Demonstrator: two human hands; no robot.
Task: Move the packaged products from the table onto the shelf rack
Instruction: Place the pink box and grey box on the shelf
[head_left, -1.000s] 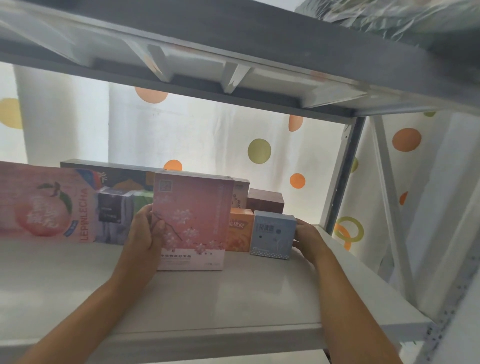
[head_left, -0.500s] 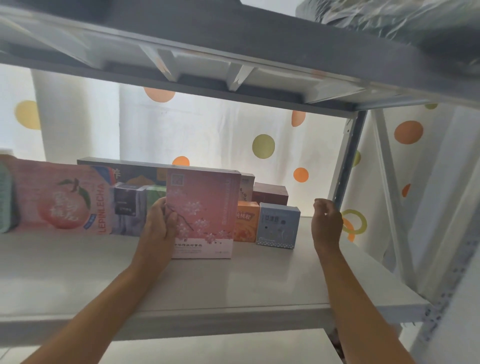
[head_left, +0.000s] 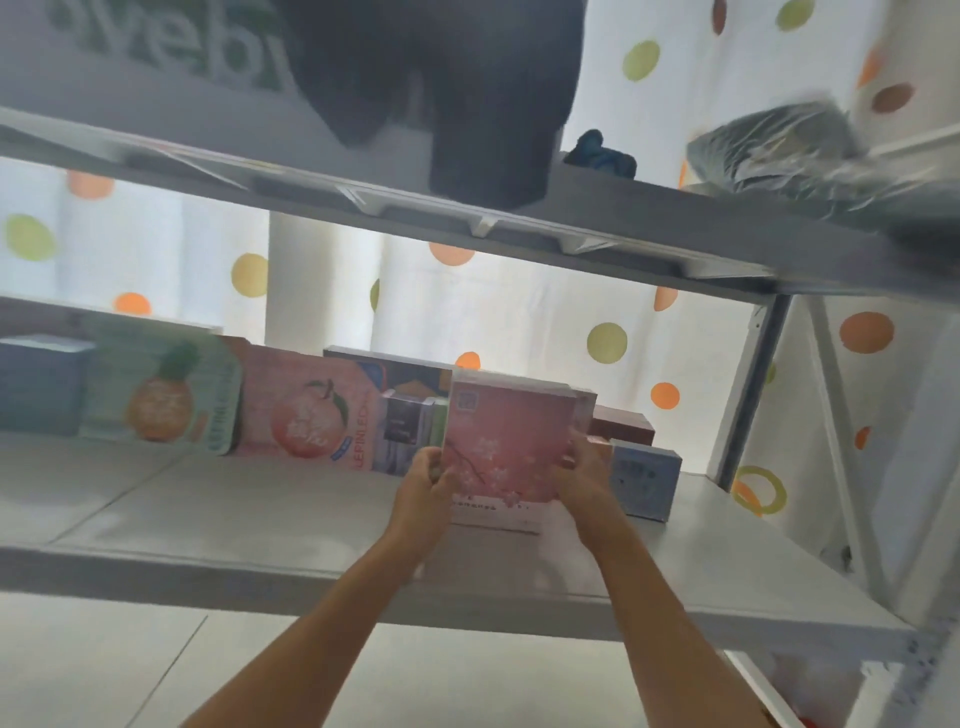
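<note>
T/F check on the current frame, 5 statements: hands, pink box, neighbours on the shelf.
1. Both hands grip the pink blossom box, the left hand on its left edge and the right hand on its right edge. True.
2. The pink blossom box lies flat on its face. False: it stands upright on the shelf board.
3. The small blue box stands to the right of the pink blossom box. True.
4. The peach box is in the right hand. False: it stands untouched, left of the pink blossom box.
5. The pineapple box is right of the peach box. False: it is on the left.
</note>
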